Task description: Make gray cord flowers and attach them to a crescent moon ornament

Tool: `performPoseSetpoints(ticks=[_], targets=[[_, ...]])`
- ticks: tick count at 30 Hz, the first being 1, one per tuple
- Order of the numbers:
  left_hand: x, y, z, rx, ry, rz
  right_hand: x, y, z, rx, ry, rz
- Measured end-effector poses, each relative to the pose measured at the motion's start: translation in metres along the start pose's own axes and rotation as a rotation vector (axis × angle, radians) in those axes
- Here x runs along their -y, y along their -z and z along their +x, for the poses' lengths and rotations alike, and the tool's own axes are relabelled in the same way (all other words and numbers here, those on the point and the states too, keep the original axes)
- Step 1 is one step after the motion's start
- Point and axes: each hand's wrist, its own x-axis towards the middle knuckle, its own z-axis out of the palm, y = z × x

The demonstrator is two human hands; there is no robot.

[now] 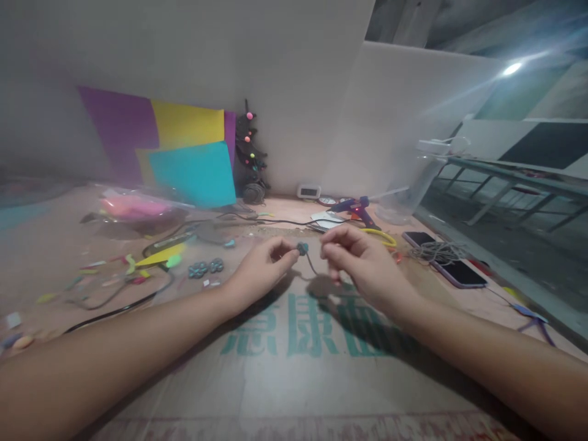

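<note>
My left hand (269, 263) is closed at the fingertips on a small dark teal piece (302, 248) above the middle of the table. From that piece a thin grey cord (312, 264) hangs down and curves to the right. Just right of it is my right hand (356, 260), its fingers curled and a little blurred; whether they hold anything is too unclear to tell. Several similar teal pieces (198, 269) lie on the table left of my left hand.
A purple glue gun (361, 211) with a red light lies at the back. Two phones (459, 274) and a tangle of grey cord (438, 252) are at the right. Coloured scraps (138, 269) and a pink bag (135, 205) lie left. A clear bucket (404, 190) stands behind.
</note>
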Motion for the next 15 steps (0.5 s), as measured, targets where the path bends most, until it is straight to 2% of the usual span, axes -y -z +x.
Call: performPoseSetpoints(ticks=[2,3,6,9,15], targets=[[0.000,0.000,0.000,-0.009,0.012,-0.001,-0.004,0.007,0.007,-0.113,0.041,-0.146],[0.000,0.000,0.000,-0.007,0.011,0.006,-0.008,0.009,0.009,-0.128,0.057,-0.221],[-0.001,0.001,-0.001,-0.006,-0.013,0.042,-0.018,0.011,0.012,-0.072,0.042,-0.377],[-0.003,0.001,-0.002,-0.011,-0.044,0.081,-0.026,0.006,0.010,0.000,-0.032,-0.397],[-0.002,-0.001,-0.004,0.058,-0.048,0.035,-0.027,0.004,0.008,-0.014,-0.077,-0.331]])
